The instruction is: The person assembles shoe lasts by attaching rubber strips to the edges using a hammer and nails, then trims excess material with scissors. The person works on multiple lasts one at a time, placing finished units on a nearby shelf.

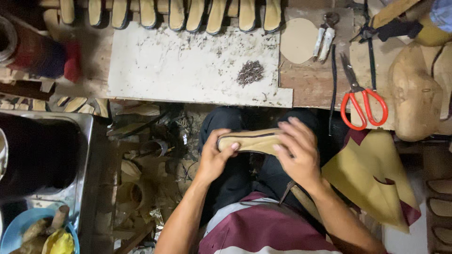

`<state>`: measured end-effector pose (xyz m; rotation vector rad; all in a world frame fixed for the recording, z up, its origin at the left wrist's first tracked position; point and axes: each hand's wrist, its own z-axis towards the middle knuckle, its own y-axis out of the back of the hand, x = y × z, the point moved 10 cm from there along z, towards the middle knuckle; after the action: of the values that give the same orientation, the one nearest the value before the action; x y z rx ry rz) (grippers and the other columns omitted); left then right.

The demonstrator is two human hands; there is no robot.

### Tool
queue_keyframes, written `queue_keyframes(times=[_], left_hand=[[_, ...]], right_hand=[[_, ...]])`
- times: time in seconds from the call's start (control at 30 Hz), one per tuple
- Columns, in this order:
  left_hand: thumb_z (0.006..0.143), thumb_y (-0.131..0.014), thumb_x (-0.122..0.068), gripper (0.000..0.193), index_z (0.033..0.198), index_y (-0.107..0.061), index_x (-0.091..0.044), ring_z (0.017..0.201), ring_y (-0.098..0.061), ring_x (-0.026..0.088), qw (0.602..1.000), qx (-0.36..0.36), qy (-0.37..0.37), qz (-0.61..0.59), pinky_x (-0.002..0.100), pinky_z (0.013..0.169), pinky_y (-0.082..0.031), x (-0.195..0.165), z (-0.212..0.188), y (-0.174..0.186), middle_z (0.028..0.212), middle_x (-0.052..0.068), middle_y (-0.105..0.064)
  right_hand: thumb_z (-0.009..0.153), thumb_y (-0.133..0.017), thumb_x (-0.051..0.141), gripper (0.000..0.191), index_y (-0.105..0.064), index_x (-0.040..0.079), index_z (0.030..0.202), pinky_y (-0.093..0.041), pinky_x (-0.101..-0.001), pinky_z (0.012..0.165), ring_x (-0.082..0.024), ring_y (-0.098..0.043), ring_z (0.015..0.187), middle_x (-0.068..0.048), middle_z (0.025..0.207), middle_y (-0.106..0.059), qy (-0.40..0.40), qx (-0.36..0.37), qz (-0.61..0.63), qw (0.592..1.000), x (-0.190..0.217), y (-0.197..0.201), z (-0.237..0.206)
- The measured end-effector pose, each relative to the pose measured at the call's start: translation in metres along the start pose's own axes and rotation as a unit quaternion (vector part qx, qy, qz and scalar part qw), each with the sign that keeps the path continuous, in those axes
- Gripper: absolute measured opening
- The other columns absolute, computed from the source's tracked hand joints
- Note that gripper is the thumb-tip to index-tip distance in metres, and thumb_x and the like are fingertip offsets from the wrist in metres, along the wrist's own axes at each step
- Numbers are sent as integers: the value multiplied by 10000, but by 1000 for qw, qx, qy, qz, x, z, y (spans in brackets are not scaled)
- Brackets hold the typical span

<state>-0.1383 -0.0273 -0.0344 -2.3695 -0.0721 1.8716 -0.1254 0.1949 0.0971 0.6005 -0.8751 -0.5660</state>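
Observation:
A tan shoe upper on its last [252, 140] lies across my lap, sole side up. My left hand [215, 155] grips its left end with the thumb on top. My right hand [296, 150] wraps over its right end, fingers spread across the sole. Ahead of me lies a white work board [188, 66] with a small heap of dark nails [250, 72] on it.
Red-handled scissors [362, 101] and pincers [325, 35] lie on the wooden bench at right, beside a wooden shoe last [414, 94]. A row of tan soles [188, 14] lines the back. Yellow-tan leather sheets [372, 174] lie at my right; a metal bin [47, 155] stands left.

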Motion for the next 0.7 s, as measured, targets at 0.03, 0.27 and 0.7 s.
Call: queue_keyframes(times=[0.03,0.27,0.7], left_hand=[[926,-737,-90,445,1317,-548,6,907,-666,181,1000,-1,-18,-20,312,746,-605,-2,-4,5,1142,121,-645],[923,-717,-69,434,1313,-530,-31,1109,-658,241,993,11,-56,-102,379,800,-645,-7,-32,12,1376,158,-571],[948,-697,-107,452,1349,-501,-38,1130,-665,288,991,7,-89,-103,404,792,-652,-24,-48,13,1393,193,-556]], right_hand=[[891,-730,80,341,-662,27,1221,-416,-441,1194,-332,-540,1395,-145,1382,-629,-60,-46,-3,997,-17,15,-13],[986,-618,88,662,-327,-28,1569,-503,-368,1042,-205,-598,1227,-158,1367,-604,-304,-18,493,815,-79,-14,-98],[973,-667,102,495,-500,-34,1419,-603,-336,817,-167,-691,984,-136,1179,-695,-331,-52,469,817,-60,4,-89]])
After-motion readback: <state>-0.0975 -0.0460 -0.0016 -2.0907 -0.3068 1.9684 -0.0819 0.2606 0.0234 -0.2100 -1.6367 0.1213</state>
